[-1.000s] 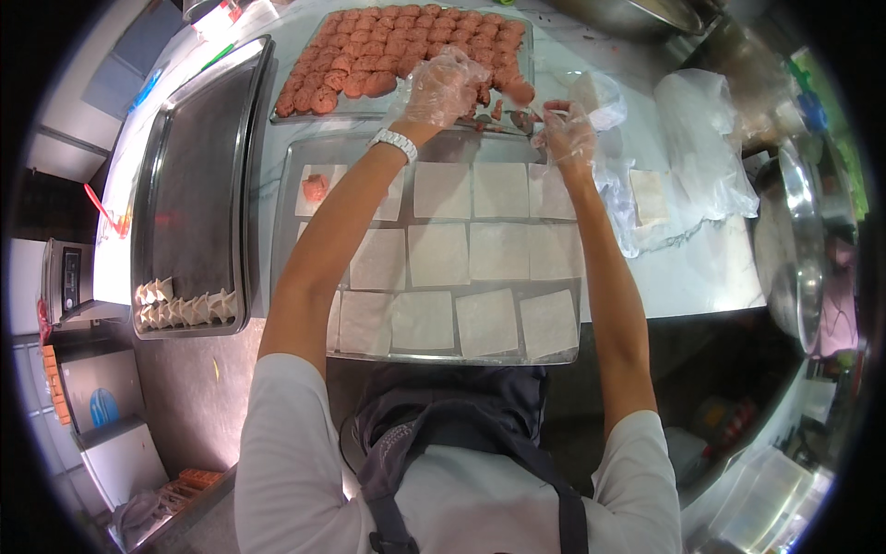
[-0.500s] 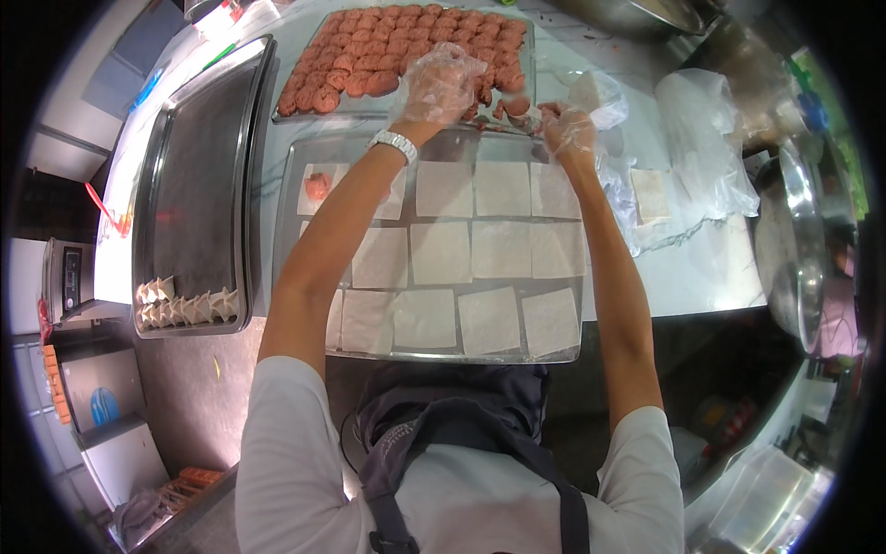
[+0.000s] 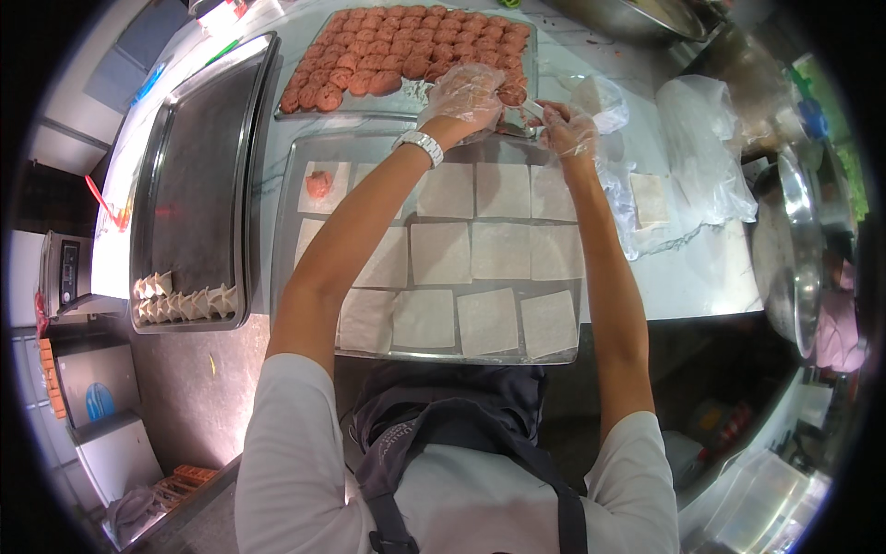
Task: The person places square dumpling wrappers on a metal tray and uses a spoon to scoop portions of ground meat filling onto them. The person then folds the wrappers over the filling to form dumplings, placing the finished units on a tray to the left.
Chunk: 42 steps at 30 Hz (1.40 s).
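Observation:
My left hand (image 3: 464,98), in a clear plastic glove, is over the near edge of a tray (image 3: 360,111) holding rows of pinkish minced-meat balls (image 3: 397,46). The back of the hand shows, but its fingertips are hidden. My right hand (image 3: 569,131), also gloved, grips the handle of what looks like a metal scoop (image 3: 532,112), its head at the meat beside my left fingers. Under my forearms lies a tray (image 3: 378,146) with rows of square dough wrappers (image 3: 446,189). One wrapper at its far left carries a dab of meat (image 3: 319,183).
On the left stands a long dark baking tray (image 3: 198,166) with several folded dumplings (image 3: 189,303) at its near end. Clear plastic bags (image 3: 706,148) and a single wrapper (image 3: 651,198) lie on the right. Metal bowls (image 3: 792,249) stand at the right edge and far right.
My left hand has moved right and slightly nearer along the meat's edge, towards the scoop. My right hand has barely shifted and keeps its grip.

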Each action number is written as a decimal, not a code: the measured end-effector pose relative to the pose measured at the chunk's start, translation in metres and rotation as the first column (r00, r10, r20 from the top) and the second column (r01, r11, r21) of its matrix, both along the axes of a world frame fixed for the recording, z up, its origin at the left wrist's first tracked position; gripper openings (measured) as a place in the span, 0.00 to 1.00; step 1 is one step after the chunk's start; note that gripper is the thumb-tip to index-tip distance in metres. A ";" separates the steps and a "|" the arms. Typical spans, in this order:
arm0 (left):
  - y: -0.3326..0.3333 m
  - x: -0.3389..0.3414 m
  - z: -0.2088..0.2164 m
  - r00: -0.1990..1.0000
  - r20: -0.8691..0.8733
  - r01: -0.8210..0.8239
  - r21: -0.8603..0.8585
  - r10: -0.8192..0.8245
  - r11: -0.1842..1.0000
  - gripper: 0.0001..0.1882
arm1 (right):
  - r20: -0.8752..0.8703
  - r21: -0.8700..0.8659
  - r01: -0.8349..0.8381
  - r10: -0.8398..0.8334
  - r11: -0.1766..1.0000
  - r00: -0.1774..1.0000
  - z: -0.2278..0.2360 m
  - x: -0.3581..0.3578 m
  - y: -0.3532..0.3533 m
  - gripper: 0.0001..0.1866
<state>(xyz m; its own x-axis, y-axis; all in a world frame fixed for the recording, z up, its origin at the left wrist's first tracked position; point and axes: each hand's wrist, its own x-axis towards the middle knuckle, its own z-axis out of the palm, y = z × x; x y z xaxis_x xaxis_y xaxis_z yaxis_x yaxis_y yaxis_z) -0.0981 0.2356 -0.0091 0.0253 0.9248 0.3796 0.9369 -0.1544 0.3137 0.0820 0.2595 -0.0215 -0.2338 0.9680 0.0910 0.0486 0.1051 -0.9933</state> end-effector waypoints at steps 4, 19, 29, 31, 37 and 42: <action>-0.006 0.006 -0.003 0.997 -0.064 0.050 0.116 -0.043 0.992 0.16 | -0.056 -0.027 0.009 -0.010 1.000 0.998 0.001 0.000 -0.001 0.11; -0.030 0.021 0.002 0.968 -0.251 0.013 0.040 -0.003 0.999 0.17 | -0.444 -0.222 -0.153 0.040 0.963 0.895 0.004 0.003 0.000 0.15; 0.003 -0.024 -0.003 0.968 -0.246 0.027 0.269 0.041 0.963 0.08 | -0.484 -0.292 -0.196 0.032 0.936 0.874 0.013 0.012 -0.005 0.12; 0.009 -0.036 -0.004 0.964 -0.250 -0.032 0.222 0.089 0.975 0.07 | -0.460 -0.347 -0.203 0.022 0.915 0.888 0.021 0.007 -0.013 0.12; -0.002 -0.037 0.030 0.946 -0.324 -0.022 -0.067 -0.001 0.997 0.15 | -0.152 -0.265 -0.271 0.237 0.925 0.959 0.029 0.019 -0.025 0.11; -0.013 -0.046 0.042 0.972 -0.229 0.008 -0.216 -0.059 0.976 0.19 | 0.317 -0.109 -0.409 0.421 0.906 0.850 0.028 0.013 -0.054 0.11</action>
<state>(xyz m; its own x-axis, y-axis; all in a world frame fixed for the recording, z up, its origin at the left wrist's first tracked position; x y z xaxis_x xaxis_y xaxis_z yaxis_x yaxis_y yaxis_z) -0.1445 0.2228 0.0324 0.1221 0.9804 0.1546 0.9832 -0.1407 0.1160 0.0955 0.2052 0.0063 -0.6245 0.7754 -0.0933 0.3286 0.1526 -0.9321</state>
